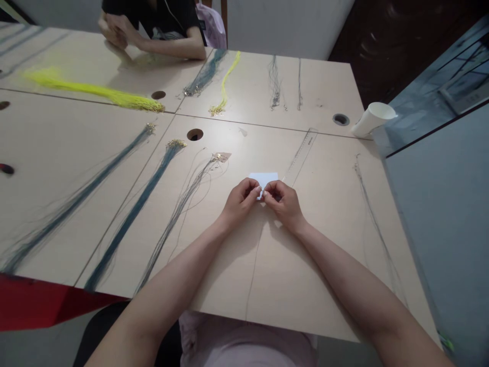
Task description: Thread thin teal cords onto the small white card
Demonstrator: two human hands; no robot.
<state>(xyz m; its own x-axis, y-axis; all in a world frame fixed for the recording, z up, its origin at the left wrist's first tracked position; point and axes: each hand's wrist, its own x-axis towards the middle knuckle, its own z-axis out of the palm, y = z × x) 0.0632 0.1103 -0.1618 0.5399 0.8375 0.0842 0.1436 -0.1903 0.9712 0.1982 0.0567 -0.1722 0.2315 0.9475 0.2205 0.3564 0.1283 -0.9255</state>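
Observation:
My left hand point(243, 200) and my right hand point(283, 204) meet near the middle of the table, thumbs and forefingers closed in a pinch. Between the fingertips is the end of a thin dark line point(254, 265), which trails down toward the table's front edge. Any small part at its end is too tiny to make out. Under the fingertips lies a small white paper card point(267, 178). Just beyond my right hand a clear ruler point(304, 153) lies at a slant.
Left lie bundles of dark lines point(133, 219) with gold-coloured metal ends and a loose grey bundle point(179, 204). A yellow bundle point(95, 92) is farther back. Right are a few strands point(372, 216) and a white cup-like container point(374, 120). A person's clasped hands point(120, 30) rest across the table.

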